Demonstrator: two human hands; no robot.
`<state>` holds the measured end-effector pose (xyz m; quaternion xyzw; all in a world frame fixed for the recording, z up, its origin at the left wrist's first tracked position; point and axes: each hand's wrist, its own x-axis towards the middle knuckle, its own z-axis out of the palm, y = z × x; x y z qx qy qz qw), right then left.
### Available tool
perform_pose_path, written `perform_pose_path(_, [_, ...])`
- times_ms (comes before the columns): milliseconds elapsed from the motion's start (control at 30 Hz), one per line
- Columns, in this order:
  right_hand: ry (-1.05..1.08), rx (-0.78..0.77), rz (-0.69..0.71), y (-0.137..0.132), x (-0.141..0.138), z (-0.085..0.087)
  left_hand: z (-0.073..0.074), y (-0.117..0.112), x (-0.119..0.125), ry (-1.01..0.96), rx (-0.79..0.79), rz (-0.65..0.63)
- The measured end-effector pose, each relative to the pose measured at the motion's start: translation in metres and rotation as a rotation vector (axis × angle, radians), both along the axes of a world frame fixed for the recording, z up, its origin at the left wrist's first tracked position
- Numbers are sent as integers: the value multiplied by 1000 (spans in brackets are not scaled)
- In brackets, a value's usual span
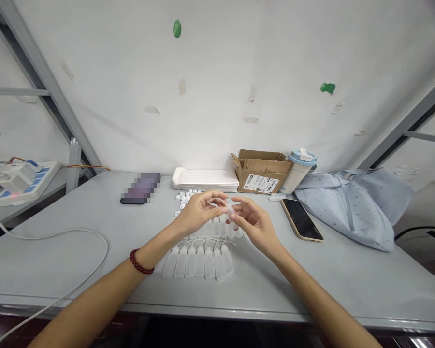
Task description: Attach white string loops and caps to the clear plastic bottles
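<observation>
Above slender translucent bottles (200,262), left hand (200,209) and right hand (256,224) pinch a cloudy piece (230,210)

The bottles (190,263) are a cloudy, see-through white, the caps (183,198) solid white. The counter (261,295) is plain grey, the wall (210,130) white with green spots (177,29). The box (263,168) is brown with a black-printed white label (261,183); the cup (293,180) is off-white, its lid (299,158) light blue. The bag (348,212) is pale blue, speckled darker. The bracelet (140,265) is dark red, the right-hand phone (302,220) black with a tan edge.
</observation>
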<state>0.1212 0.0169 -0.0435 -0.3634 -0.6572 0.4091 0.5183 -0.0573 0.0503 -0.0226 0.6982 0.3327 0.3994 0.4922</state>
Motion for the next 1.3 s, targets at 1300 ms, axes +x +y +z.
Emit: perform_pose_path(1300, [-72, 4, -188, 1, -3, -4, -8, -6, 7, 88, 191, 252])
